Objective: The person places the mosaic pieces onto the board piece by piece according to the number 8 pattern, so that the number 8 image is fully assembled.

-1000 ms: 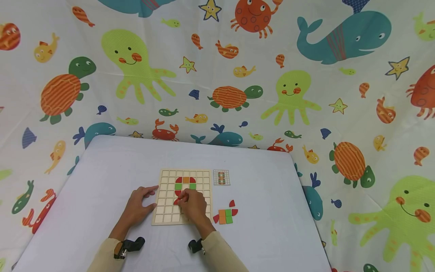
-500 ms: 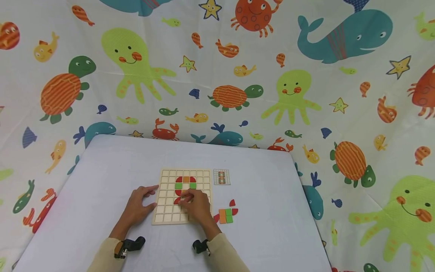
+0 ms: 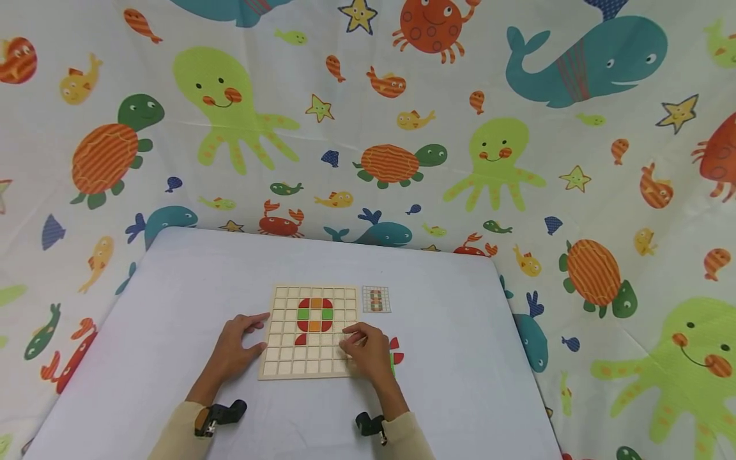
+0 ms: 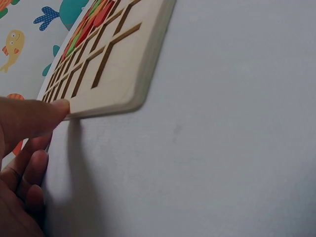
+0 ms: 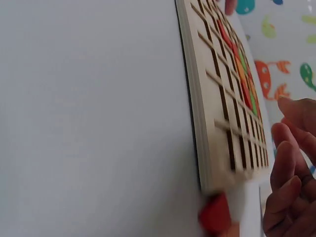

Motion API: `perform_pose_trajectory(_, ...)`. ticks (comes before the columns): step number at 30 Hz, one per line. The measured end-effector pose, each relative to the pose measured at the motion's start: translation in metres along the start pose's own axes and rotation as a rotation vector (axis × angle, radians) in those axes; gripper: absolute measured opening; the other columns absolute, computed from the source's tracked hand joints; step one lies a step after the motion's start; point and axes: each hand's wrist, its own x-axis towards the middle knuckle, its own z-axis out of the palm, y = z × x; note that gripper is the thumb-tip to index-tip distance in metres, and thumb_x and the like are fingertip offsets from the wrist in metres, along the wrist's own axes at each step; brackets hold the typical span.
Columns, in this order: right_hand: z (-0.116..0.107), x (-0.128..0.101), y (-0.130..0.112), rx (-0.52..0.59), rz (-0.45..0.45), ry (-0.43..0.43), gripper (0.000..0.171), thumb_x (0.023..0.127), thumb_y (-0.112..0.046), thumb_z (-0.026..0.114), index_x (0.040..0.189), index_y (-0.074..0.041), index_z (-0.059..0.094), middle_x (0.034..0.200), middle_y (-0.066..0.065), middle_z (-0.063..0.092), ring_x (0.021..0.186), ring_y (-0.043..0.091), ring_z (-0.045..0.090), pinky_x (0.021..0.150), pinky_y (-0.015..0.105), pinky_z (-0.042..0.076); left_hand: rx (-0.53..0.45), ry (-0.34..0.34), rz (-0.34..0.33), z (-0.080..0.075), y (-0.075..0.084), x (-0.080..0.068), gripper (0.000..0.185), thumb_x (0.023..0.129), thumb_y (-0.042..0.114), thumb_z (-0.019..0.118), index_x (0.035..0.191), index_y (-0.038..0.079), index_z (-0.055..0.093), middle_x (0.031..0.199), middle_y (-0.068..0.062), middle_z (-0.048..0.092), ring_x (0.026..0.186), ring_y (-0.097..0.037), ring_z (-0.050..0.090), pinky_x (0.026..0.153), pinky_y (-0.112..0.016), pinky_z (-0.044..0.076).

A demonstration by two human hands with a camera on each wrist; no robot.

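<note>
A wooden grid board (image 3: 287, 367) lies on the table, with red, green and orange tiles forming a ring around a bare cell. One more red tile (image 3: 301, 339) sits below the ring. My left hand (image 3: 232, 348) rests at the board's left edge, thumb and index finger touching it; in the left wrist view the thumb (image 4: 34, 116) meets the rim and the other fingers curl loosely. Over the board's right edge hovers my right hand (image 3: 368, 351), fingers loosely bent with nothing between them. It partly hides loose tiles, including a red tile (image 3: 398, 358).
A small pattern card (image 3: 376, 299) lies right of the board's top corner. The right wrist view catches a loose red tile (image 5: 216, 215) beside the board's corner. The white-covered table (image 3: 454, 332) ends at a curtain (image 3: 333, 243) printed with sea animals.
My right hand has left the ring's lower part and shifted right, uncovering an orange and a red tile there and covering some loose tiles. My left hand stays put.
</note>
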Motion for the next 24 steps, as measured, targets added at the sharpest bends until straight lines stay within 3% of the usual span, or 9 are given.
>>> perform_pose_trajectory(10, -0.046, -0.015, 0.032, -0.093, 0.08, 0.037, 0.032, 0.083, -0.007, 0.088, 0.111, -0.02, 0.08, 0.1, 0.0, 0.072, 0.076, 0.014, 0.055, 0.063, 0.022, 0.047, -0.003, -0.003, -0.004, -0.001, 0.0, 0.001, 0.064, 0.087, 0.002, 0.08, 0.148, 0.007, 0.061, 0.122, -0.014, 0.066, 0.115, -0.031, 0.054, 0.101, -0.05, 0.041)
perform_pose_trajectory(14, -0.055, -0.022, 0.041, -0.134, 0.065, 0.02, 0.032, 0.082, -0.006, 0.089, 0.111, -0.017, 0.081, 0.107, 0.002, 0.074, 0.079, 0.013, 0.053, 0.066, 0.022, 0.046, 0.0, -0.008, -0.018, -0.001, 0.0, 0.001, 0.064, 0.087, 0.003, 0.08, 0.148, 0.008, 0.06, 0.122, -0.013, 0.065, 0.115, -0.031, 0.054, 0.102, -0.05, 0.041)
perform_pose_trajectory(24, -0.059, -0.029, 0.046, -0.284, 0.044, 0.001, 0.025, 0.082, -0.009, 0.091, 0.104, -0.016, 0.083, 0.091, -0.002, 0.063, 0.079, 0.013, 0.052, 0.067, 0.023, 0.045, -0.001, -0.011, -0.018, 0.001, -0.001, 0.0, 0.064, 0.088, 0.003, 0.08, 0.149, 0.008, 0.06, 0.123, -0.013, 0.066, 0.116, -0.03, 0.055, 0.102, -0.051, 0.042)
